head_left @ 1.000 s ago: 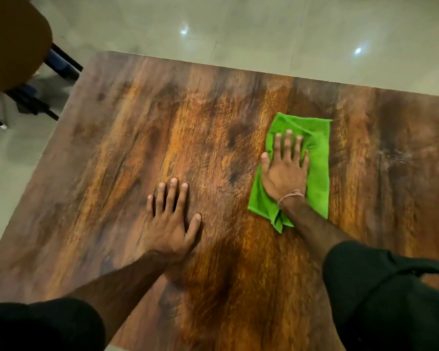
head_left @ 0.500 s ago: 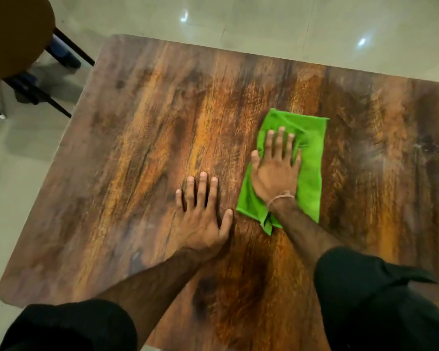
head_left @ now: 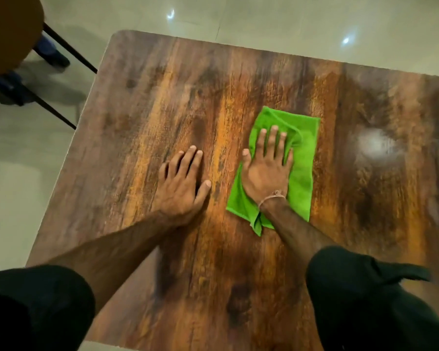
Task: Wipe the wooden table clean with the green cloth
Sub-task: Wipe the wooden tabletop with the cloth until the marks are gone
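Observation:
A folded green cloth lies flat near the middle of the wooden table. My right hand presses down on the cloth with straight, spread fingers; the cloth bunches slightly by the fingertips. A thin string band circles that wrist. My left hand rests flat on the bare wood just left of the cloth, fingers straight, holding nothing.
A chair with black legs and a brown seat stands off the table's far left corner on the pale tiled floor. The table's left edge and far edge are in view. A bright light glare shows on the wood at the right.
My right hand has slid the cloth toward me and leftward across the table. My left hand has stayed flat on the wood beside it. The view has shifted left.

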